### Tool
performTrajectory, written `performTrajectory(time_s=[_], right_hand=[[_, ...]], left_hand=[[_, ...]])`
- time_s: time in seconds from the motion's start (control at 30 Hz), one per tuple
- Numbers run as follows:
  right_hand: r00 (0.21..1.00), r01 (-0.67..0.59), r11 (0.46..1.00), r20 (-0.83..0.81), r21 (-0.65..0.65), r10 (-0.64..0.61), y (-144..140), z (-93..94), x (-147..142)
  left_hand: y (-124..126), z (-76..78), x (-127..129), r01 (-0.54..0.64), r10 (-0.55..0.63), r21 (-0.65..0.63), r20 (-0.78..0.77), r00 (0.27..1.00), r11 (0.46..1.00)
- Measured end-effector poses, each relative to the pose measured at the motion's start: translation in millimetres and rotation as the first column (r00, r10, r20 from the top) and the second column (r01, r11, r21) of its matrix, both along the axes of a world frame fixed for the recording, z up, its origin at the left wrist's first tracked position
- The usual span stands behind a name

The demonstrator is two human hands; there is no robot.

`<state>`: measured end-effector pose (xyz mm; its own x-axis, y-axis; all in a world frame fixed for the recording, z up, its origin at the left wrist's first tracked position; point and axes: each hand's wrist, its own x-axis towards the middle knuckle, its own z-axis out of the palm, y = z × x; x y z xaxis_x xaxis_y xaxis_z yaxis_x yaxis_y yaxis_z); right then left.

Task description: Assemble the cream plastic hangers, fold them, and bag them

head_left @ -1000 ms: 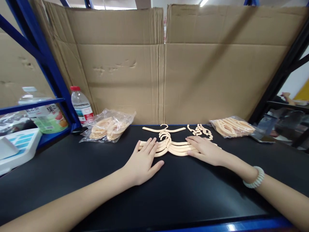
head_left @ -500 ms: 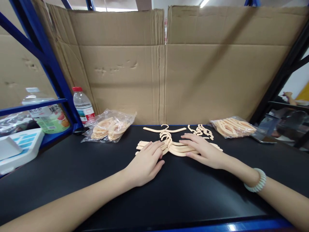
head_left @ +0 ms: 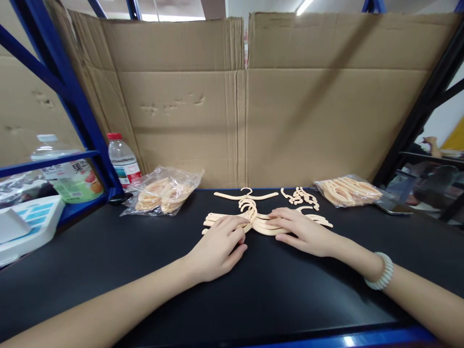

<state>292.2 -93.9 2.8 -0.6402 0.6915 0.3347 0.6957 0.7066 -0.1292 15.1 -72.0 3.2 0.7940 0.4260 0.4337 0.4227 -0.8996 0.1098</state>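
Stack of hangers [head_left: 261, 223] lies w/ long axis left-right, hooks pointing away from me. My left hand [head_left: 217, 246] curls on its left arm, right hand [head_left: 302, 231] lies flat on the right arm; neither's clamped. Single hanger [head_left: 246, 195] just behind the stack.

hangers under my hands [head_left: 259, 223]: pale peach-cream, plain, all one shade
single hanger behind them [head_left: 245, 195]: the same cream
small hooks [head_left: 300, 196]: cream as well
table top [head_left: 152, 270]: flat black, with a bright blue front edge
bracelet on my right wrist [head_left: 380, 271]: milky white beads
left bag [head_left: 162, 190]: clear film, cream pieces showing through
right bag [head_left: 347, 190]: clear, same cream inside
cardboard wall [head_left: 239, 101]: plain brown
rack posts [head_left: 68, 92]: deep blue
water bottle [head_left: 122, 157]: clear, red cap, red and white label
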Motion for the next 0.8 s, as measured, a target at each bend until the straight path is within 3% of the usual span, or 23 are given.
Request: performTrajectory(time_s=[0.23,0.4,0.57,0.67,0.8], right_hand=[[0.994,0.047,0.992,-0.1,0.119,-0.035,15,1.8,11],[0.939,0.32,0.92,-0.201,0.224,-0.278,40,13.4,79],[0.913,0.408,0.912,-0.011,-0.031,-0.409,46,15.4,138],[0.92,0.388,0.913,-0.001,-0.13,-0.391,46,11.5,142],[0.918,0.389,0.907,-0.02,-0.16,-0.397,48,7.5,135]], left_hand=[[0,-0.6,-1,0.006,-0.006,0.014,0.008,1.0,1.0],[-1,2.4,0,0.007,-0.007,0.031,0.015,1.0,1.0],[-1,3.4,-1,-0.003,0.003,0.027,0.02,1.0,1.0],[0,3.1,-1,-0.006,0.005,0.046,0.026,1.0,0.999],[0,3.5,0,-0.011,0.009,0.068,0.033,0.999,0.998]])
